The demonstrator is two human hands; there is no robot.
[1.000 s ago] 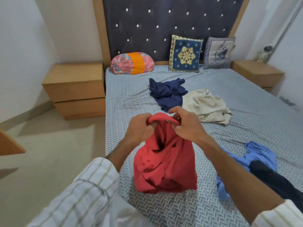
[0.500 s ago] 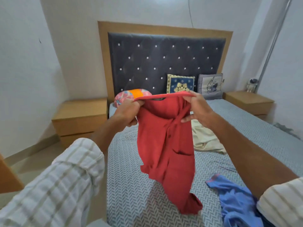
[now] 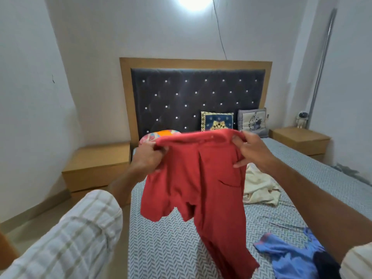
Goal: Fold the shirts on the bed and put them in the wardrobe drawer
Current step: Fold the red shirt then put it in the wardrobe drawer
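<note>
Head view: left hand and right hand, held apart, grip a red shirt by its shoulders above the bed (hem twisted); laid down so, it would likely fold crooked.

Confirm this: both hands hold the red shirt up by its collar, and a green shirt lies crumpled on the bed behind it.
Wrong colour. The head view shows a cream shirt crumpled on the bed behind the red shirt. The left hand and right hand do hold it up.
</note>
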